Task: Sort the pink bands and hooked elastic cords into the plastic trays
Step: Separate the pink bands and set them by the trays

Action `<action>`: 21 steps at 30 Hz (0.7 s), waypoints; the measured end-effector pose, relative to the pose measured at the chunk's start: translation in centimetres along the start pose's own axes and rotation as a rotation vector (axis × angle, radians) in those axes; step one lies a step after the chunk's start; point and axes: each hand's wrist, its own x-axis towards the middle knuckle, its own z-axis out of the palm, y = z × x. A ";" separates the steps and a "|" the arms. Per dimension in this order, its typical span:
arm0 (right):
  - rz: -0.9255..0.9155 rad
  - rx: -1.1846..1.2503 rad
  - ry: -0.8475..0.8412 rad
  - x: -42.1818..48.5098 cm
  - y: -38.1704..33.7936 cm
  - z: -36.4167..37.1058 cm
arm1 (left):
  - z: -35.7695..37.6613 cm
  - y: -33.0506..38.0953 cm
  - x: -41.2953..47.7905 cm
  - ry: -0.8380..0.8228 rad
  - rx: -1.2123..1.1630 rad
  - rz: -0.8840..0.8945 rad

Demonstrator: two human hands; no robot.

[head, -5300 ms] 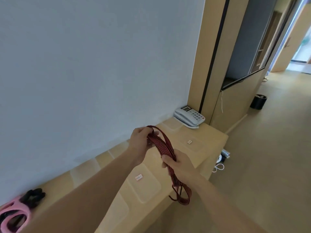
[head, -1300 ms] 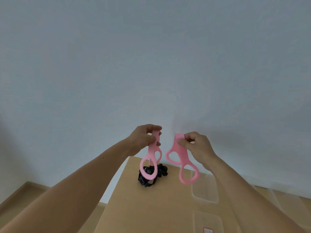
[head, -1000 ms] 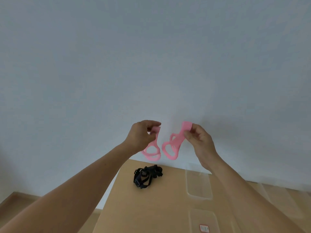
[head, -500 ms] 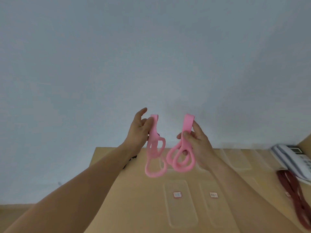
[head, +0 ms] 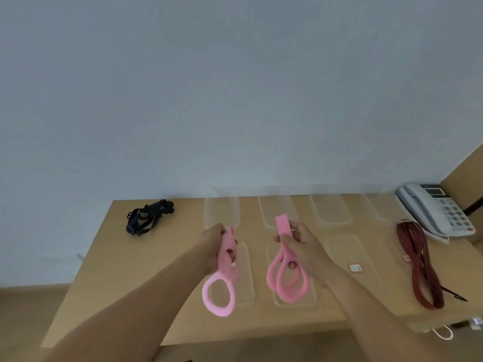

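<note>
My left hand (head: 213,245) grips one pink band (head: 220,288) by its upper end; its loop hangs over the near-left clear plastic tray (head: 245,278). My right hand (head: 300,248) holds a second pink band (head: 286,280) whose loops dangle above the near-middle clear tray (head: 295,300). A dark red hooked elastic cord (head: 420,267) lies coiled at the right end of the wooden tabletop (head: 156,270). A bundle of black cords (head: 149,216) sits at the far left of the top.
Several more clear trays line the wall side, such as the far-left tray (head: 222,212), and another tray (head: 347,257) with a small red-and-white label lies near right. A grey desk telephone (head: 436,207) stands at the far right. The wall rises directly behind.
The view has tipped down onto the tabletop. Both hands have lowered the pink bands from in front of the wall to just above the near trays.
</note>
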 end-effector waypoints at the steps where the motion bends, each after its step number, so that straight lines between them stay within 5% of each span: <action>1: 0.014 -0.019 -0.001 0.2 0.6 -0.5 | 0.2 -0.6 0.3 0.034 0.027 0.005; 7: 0.104 -0.193 -0.065 2.3 3.9 -1.9 | 0.9 -3.3 3.2 0.239 0.128 0.087; 15: 0.191 -0.343 -0.060 5.7 7.6 -1.7 | 0.5 -4.6 7.7 0.271 0.454 0.180; 21: 0.072 -0.940 -0.014 6.1 8.5 -1.5 | -0.8 -5.8 8.5 0.394 0.968 0.369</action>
